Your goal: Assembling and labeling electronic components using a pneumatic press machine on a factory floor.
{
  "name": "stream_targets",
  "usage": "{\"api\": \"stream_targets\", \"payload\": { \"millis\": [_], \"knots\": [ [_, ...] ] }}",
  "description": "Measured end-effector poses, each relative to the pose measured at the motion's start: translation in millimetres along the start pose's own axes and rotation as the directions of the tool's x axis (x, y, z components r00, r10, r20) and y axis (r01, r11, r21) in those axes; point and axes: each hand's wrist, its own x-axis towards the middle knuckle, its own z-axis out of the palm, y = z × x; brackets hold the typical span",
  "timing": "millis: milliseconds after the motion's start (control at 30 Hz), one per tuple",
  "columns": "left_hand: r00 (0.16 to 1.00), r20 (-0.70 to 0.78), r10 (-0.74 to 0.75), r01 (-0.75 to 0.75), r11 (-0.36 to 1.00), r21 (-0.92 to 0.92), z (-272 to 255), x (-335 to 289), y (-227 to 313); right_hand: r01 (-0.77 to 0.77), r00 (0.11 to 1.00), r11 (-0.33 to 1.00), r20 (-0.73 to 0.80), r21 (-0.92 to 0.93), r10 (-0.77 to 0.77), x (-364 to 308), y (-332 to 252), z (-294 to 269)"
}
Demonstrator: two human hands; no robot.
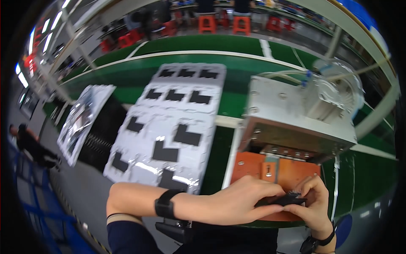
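A small flat black piece (277,200) is pinched between my two hands, over the near edge of an orange base plate (249,164). My left hand (247,199) reaches across from the left and grips its left end between thumb and fingers. Closed on the right end is my right hand (314,202), its fingertips meeting those of the left. The fingers cover part of the piece, so its full shape is hidden. Just behind my hands, a small orange block (268,170) is fixed on the plate, below the silver press machine (275,101).
Left of the machine lie white plastic trays (169,114) with several black L-shaped pieces (188,134). Beyond them is a clear bag (80,120) on the green bench (234,63). Red stools (207,23) and other people are at the back; one person (31,146) is far left.
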Motion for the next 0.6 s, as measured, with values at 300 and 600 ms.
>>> {"api": "stream_targets", "payload": {
  "millis": [300, 600],
  "knots": [
    [0.647, -0.655, -0.39, 0.345, 0.916, -0.204, -104, -126, -23, -0.156, 0.97, 0.923, -0.122, 0.352, 0.211, -8, 21, -10],
    [0.371, -0.845, -0.385, 0.539, 0.83, -0.142, -203, -161, -93, -0.148, 0.981, 0.96, -0.091, 0.236, 0.174, -7, 15, -1]
  ]
}}
